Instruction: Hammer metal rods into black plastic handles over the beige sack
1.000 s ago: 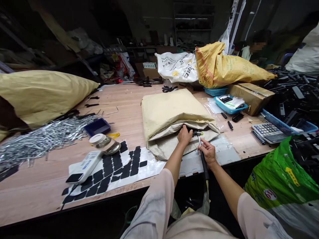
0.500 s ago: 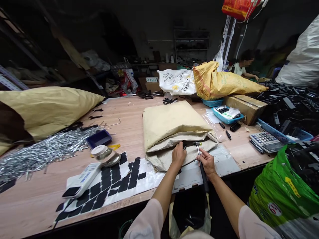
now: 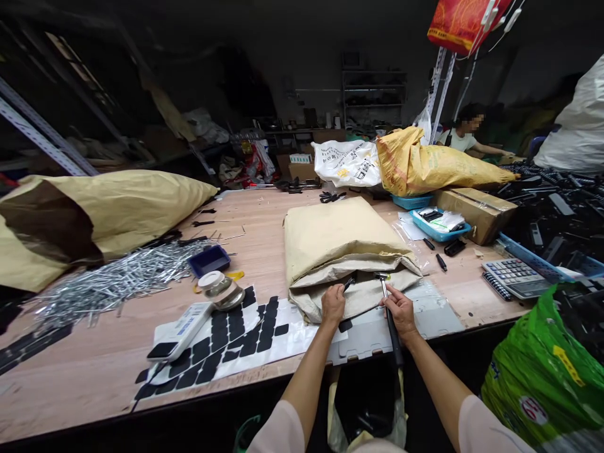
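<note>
My left hand [image 3: 333, 304] is closed around a small dark piece [image 3: 349, 284], whose tip sticks out past the fingers at the front of a folded paper sack [image 3: 335, 233]. My right hand [image 3: 401, 314] grips a small hammer [image 3: 393, 326] by its long black handle. The hammer's silver head has a yellowish end and lies over the sack's crumpled, lighter-coloured front folds, to the right of the dark piece. What exactly the dark piece is cannot be made out.
To the left are a heap of metal rods [image 3: 127, 277], a blue tray [image 3: 209, 260], a jar [image 3: 221, 290] and a sheet of black stickers [image 3: 245, 333]. A calculator [image 3: 514, 278] and green bag [image 3: 528, 365] stand right. An open bag [image 3: 334, 409] hangs below the table edge.
My left hand has drawn back to the left from the sack's folds, so more of the dark piece shows. My right hand keeps the hammer in nearly the same place. The view has shifted slightly.
</note>
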Demonstrator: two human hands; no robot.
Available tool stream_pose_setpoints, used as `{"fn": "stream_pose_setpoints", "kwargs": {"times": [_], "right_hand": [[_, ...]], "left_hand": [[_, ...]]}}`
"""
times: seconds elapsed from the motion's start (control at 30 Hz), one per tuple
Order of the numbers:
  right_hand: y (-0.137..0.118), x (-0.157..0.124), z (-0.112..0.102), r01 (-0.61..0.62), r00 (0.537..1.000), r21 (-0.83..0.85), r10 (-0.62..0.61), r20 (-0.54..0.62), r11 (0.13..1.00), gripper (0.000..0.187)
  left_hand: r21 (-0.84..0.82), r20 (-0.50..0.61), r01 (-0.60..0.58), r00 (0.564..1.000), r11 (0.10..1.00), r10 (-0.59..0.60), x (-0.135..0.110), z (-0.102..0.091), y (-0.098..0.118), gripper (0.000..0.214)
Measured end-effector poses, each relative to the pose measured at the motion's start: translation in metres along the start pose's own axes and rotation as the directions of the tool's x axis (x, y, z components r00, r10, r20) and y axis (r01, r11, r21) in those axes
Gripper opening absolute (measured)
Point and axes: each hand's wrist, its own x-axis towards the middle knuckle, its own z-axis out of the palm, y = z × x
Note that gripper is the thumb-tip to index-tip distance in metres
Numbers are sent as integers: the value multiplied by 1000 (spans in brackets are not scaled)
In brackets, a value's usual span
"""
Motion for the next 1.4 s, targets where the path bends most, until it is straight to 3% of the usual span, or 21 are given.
{"fn": "stream_pose_setpoints", "kwargs": {"times": [0.07,0.17,0.23,0.3,0.43,0.8,1.13,1.4], "right_hand": [[-5,-2,-1,-3,1000,-23,3,0,1000,63],[-12,-4,-2,5,1000,-70,-6,-6,998,61],[-15,-4,-2,18,1000,-89,-19,-7,996,60],[-16,-4,-3,22,1000,-107,-23,-3,994,59],[-16,-4,-3,25,1000,-107,-25,1,994,58],[-16,-4,-4,4,1000,-107,-4,-4,994,59],[-14,-3,-5,13,1000,-79,-11,21,997,58],[-14,-3,-4,9,1000,-92,-7,26,996,62]], "left_hand": [[-247,73,166,986,955,-152,0,-5,6,11],[-580,291,459,889,673,-355,-5,-12,19,12],[-683,416,559,827,470,-378,-6,-16,29,12],[-722,495,606,790,333,-363,-6,-20,37,13],[-746,558,635,761,203,-329,-7,-25,44,17],[-730,627,674,727,113,-281,-17,-15,32,18],[-674,670,716,696,181,-256,-17,-12,32,16],[-741,588,639,766,206,-258,-18,-7,44,10]]}}
